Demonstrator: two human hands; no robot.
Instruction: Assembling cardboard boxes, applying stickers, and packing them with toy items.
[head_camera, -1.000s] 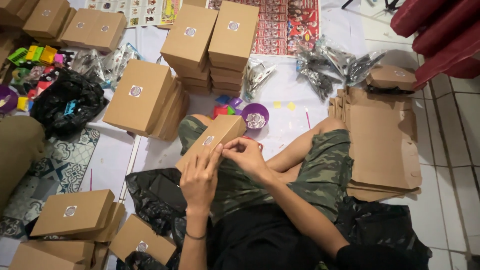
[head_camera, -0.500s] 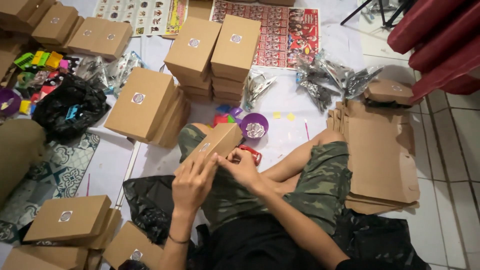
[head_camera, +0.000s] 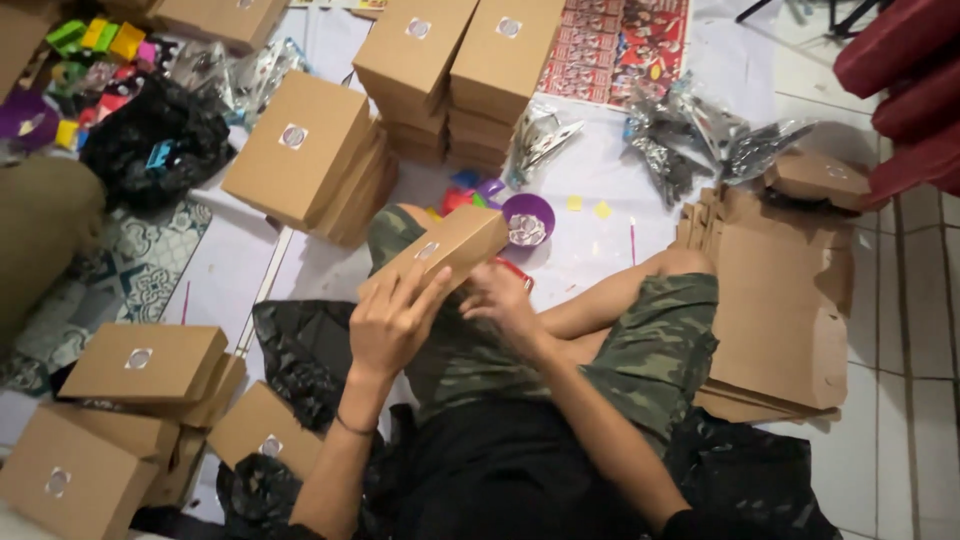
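- Holding a small brown box (head_camera: 447, 250) up over the lap, tilted, its windowed top facing the camera, that's where the action sits.
- Left hand (head_camera: 393, 322) is wrapped around the box's near end, fingers curled over the top face, gripping it.
- Right hand (head_camera: 503, 300) is tucked under the box's right end, fingers bent; whether it pinches the box or something small beneath, I cannot tell.
- It looks like thin cardboard: light, fairly stiff, but easy to dent, so I'd judge the edges and corners the place to hold, not the little clear window.
- Just beyond, a purple bowl (head_camera: 527, 217) sits on the floor with something silvery inside.
- Further out, stacks of boxes (head_camera: 455, 70) stand ahead and to the left, more lie near the left knee (head_camera: 140, 362).
- Flat cardboard blanks (head_camera: 780, 300) pile up on the right, silver packets (head_camera: 700, 130) behind them.
- Hidden: the box's underside and contents; a red thing under the right hand is mostly covered.
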